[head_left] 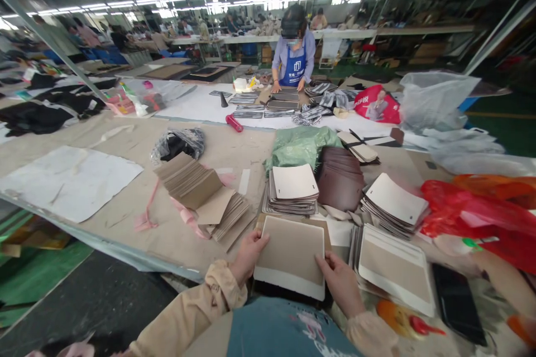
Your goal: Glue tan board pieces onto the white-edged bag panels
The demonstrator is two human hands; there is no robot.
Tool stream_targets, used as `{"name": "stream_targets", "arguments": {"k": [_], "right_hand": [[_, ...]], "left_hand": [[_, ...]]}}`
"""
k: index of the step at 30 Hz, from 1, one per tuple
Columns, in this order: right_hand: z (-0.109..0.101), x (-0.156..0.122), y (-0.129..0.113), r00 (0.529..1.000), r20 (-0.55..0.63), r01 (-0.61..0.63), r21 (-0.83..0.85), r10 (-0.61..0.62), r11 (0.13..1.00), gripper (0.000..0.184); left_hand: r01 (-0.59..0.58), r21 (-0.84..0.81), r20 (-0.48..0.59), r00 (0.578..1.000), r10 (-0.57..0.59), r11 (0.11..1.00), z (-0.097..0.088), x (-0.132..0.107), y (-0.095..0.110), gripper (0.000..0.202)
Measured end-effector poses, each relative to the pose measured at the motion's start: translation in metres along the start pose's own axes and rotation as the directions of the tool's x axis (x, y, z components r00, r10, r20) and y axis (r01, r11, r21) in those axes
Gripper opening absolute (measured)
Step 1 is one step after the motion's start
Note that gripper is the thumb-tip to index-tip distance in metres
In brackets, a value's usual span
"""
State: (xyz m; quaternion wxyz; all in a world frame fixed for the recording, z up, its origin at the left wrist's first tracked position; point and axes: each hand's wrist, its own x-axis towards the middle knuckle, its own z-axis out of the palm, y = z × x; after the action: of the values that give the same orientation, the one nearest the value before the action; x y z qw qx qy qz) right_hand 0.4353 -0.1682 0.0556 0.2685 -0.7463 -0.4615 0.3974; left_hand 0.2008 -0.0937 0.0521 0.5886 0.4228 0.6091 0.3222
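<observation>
Between my two hands is a flat beige panel with white edges (290, 254), close in front of my body. My left hand (249, 255) pinches its left edge, thumb on top. At the right edge my right hand (341, 280) is closed on the same panel, its thumb and fingers at the rim. Just beyond lies a stack of cream pieces (294, 183), beside overlapping dark brown pieces (340, 178). Fanned brown cardboard sheets (196, 187) lie to the left. On the right are a stack of similar bordered panels (393, 262) and another cream stack (396, 203).
A black phone (458, 301) and an orange tape roll (396, 318) lie at the right, near red plastic bags (464, 223). A green bag (304, 148) sits behind the stacks. Across the table a person in a blue apron (293, 61) handles dark pieces.
</observation>
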Motion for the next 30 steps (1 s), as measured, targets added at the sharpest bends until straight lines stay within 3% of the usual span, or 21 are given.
{"name": "stream_targets", "arguments": {"k": [4, 7, 11, 18, 25, 27, 30], "right_hand": [[0.000, 0.005, -0.001, 0.998, -0.054, 0.024, -0.139, -0.032, 0.990, 0.042], [-0.001, 0.010, -0.004, 0.996, -0.077, 0.028, -0.234, -0.047, 0.972, 0.037], [-0.001, 0.015, -0.006, 0.996, -0.080, 0.017, -0.302, -0.043, 0.953, 0.028], [-0.004, 0.012, -0.016, 0.997, -0.062, 0.009, -0.459, -0.042, 0.888, 0.023], [-0.005, 0.007, -0.034, 0.994, -0.104, -0.028, -0.607, -0.045, 0.794, 0.025], [-0.010, 0.003, -0.033, 0.992, -0.111, -0.016, -0.603, -0.064, 0.798, 0.027], [-0.023, -0.012, -0.015, 0.983, -0.096, 0.098, -0.459, -0.159, 0.883, 0.028]], "left_hand": [[-0.070, 0.376, 0.000, 0.997, 0.076, 0.924, -0.005, 0.011, 0.007, 0.030], [-0.118, 0.616, 0.047, 0.992, 0.114, 0.778, -0.007, 0.015, 0.015, 0.023], [-0.168, 0.800, 0.131, 0.986, 0.106, 0.576, -0.007, 0.017, 0.024, 0.023], [-0.179, 0.928, 0.159, 0.984, 0.086, 0.325, -0.005, 0.015, 0.032, 0.034], [-0.162, 0.964, 0.140, 0.983, 0.117, 0.208, 0.003, 0.006, 0.032, 0.036], [-0.169, 0.967, 0.145, 0.980, 0.133, 0.190, 0.003, 0.004, 0.032, 0.040], [-0.224, 0.964, 0.184, 0.953, 0.242, 0.146, 0.000, -0.003, 0.031, 0.049]]}}
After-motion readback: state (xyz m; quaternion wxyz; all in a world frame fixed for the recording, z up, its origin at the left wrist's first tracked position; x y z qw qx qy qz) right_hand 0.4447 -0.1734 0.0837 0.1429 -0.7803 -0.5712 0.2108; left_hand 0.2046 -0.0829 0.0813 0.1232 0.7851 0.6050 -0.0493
